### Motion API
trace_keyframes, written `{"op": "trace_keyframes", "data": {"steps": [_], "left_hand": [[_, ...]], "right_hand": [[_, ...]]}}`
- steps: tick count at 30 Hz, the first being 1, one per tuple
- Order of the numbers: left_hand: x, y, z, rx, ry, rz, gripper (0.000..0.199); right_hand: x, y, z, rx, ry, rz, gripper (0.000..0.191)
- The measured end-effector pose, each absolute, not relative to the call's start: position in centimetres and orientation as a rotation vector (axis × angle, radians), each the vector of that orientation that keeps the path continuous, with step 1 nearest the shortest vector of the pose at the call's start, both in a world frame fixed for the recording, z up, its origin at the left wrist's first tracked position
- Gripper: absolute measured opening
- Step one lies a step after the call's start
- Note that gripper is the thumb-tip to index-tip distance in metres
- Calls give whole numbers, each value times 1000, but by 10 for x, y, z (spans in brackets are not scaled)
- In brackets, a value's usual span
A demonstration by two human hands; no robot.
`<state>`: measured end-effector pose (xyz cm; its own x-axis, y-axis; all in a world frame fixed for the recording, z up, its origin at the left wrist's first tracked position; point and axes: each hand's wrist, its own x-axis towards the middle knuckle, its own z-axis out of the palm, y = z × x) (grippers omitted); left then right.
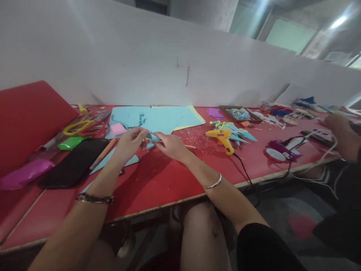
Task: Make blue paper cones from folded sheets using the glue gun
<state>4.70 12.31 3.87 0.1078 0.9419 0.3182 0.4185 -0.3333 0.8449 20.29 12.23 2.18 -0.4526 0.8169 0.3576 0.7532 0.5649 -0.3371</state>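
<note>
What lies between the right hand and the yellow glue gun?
In the head view, a thin stick and small pale scraps lie on the red table between the right hand and the glue gun.

Glue gun (222, 138) on table (169, 180), right of paper sheets (129, 116); phone (75, 162) left; wall (126, 56) behind.

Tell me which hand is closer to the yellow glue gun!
The right hand. It is to the left of the glue gun, with red table between them. The left hand is farther left, on the other side of the right hand.
</note>
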Motion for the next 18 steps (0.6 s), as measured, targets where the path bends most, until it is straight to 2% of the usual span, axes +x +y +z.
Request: {"op": "trace_keyframes", "data": {"steps": [7,13,18], "left_hand": [[47,124,36,1800,1229,1219,13],[41,129,32,1775,1448,1326,15],[42,124,33,2048,1639,1398,18]], "right_hand": [[203,122,22,-1271,-2317,212,37],[206,127,17,-1270,-2313,215,42],[212,140,8,-1277,-2236,224,38]]}}
